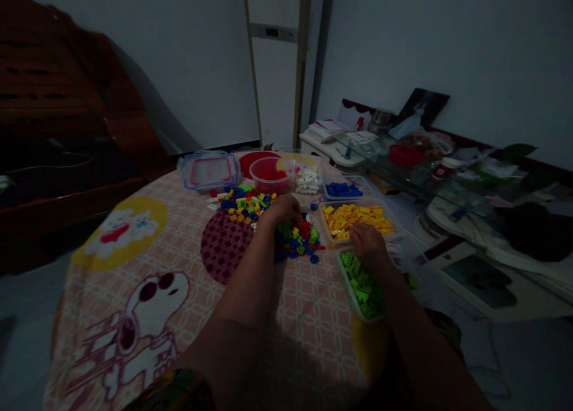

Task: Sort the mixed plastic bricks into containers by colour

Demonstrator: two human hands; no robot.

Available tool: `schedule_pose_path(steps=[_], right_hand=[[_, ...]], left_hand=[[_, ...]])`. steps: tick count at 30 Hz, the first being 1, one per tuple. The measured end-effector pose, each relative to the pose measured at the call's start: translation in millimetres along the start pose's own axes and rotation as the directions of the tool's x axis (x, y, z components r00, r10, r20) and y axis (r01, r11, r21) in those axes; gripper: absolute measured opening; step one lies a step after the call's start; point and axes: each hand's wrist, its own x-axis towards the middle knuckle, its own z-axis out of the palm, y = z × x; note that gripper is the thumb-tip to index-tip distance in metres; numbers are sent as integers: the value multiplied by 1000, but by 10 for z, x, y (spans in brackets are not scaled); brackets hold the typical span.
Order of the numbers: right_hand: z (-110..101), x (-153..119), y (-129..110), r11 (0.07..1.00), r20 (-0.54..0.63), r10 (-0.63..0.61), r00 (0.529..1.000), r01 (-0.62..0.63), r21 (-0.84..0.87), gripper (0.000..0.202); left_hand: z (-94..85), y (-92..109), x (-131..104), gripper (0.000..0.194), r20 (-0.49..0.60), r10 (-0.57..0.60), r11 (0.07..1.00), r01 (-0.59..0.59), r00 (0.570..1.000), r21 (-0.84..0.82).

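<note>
My left hand [285, 209] reaches over a pile of mixed toy bricks [298, 238], its fingers bent down and closed together. Whatever they hold is hidden. More mixed bricks [250, 205] lie just beyond it to the left. My right hand [369, 242] is at the near edge of a clear box of yellow bricks [356, 218], fingers curled and closed. I cannot make out anything in them. Below that hand stands a clear box of green bricks [362, 285], partly covered by my right forearm.
A box of blue bricks [344, 189], white bricks [308, 179] and a round tub with red bricks [272, 173] stand at the back. A blue-rimmed lid [211, 171] lies back left. The patterned tablecloth [188, 244] covers the round table. A cluttered glass shelf [403, 166] stands at right.
</note>
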Motion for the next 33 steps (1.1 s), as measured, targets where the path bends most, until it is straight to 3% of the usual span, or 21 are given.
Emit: schedule_pose_path(steps=[6,11,15,21,25,33], right_hand=[[-31,26,-2,1000,43,-4,999,3,15,29],[-19,21,26,1000,43,-11,999,10,21,29],[-8,11,34,1000,39,-16,999,16,18,29],[-3,12,35,1000,28,-16,999,15,12,28],[3,10,43,999,14,-26,1000,26,23,30],[6,1,37,1000,21,-14,1000,14,9,30]], left_hand=[[-23,115,31,21,-185,73,979,-107,980,-176],[138,414,100,26,-217,142,913,-213,966,-348],[180,466,106,29,-217,204,852,-282,955,-440],[42,315,26,15,-49,181,941,-188,982,-282],[77,358,1,15,76,157,979,-145,985,-146],[191,574,-55,24,100,53,993,-63,994,95]])
